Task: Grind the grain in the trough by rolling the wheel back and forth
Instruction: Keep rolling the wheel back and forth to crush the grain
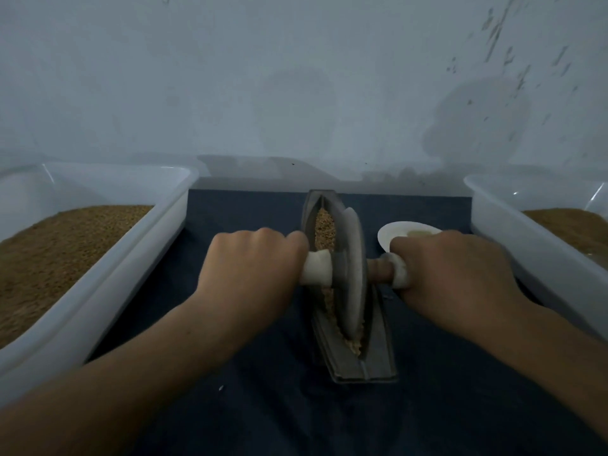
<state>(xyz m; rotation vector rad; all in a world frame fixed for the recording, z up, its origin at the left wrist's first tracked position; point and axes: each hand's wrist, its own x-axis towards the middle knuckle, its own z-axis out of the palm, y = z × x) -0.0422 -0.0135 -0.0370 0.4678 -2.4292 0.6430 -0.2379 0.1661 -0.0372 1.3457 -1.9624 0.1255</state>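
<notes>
The wheel [352, 258] and trough [378, 357] were grey, the grain [324, 225] tan, the cloth [296, 422] dark blue, the tub [98, 291] at nine o'clock whitish.

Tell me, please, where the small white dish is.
In the head view, the small white dish sits on the dark cloth right of the trough, just beyond the right hand and left of the right tub.

You had nothing legible in view: no lettering, label, brand or number could be read on the long grey metal trough [362, 370], the grey disc-shaped wheel [352, 274] or the small round white plate [390, 236].
</notes>
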